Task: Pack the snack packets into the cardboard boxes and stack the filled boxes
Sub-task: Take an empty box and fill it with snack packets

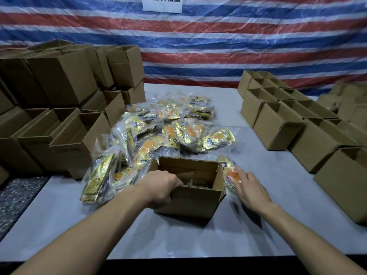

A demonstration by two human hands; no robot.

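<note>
An open cardboard box [195, 201] stands on the table in front of me. My left hand [161, 187] grips its near left rim, fingers curled over the edge into the box. Something brownish lies inside, too dark to make out. My right hand [251, 190] lies on a yellow and orange snack packet [228, 171] that leans against the box's right wall; whether the fingers curl round it is not clear. A big heap of snack packets [158, 132] in clear bags spreads behind and to the left of the box.
Stacked cardboard boxes [59, 116] fill the left side, several high. Rows of open boxes [288, 120] line the right side of the white table [198, 239]. A striped tarp [218, 46] hangs behind. A speckled surface [15, 199] lies at the lower left.
</note>
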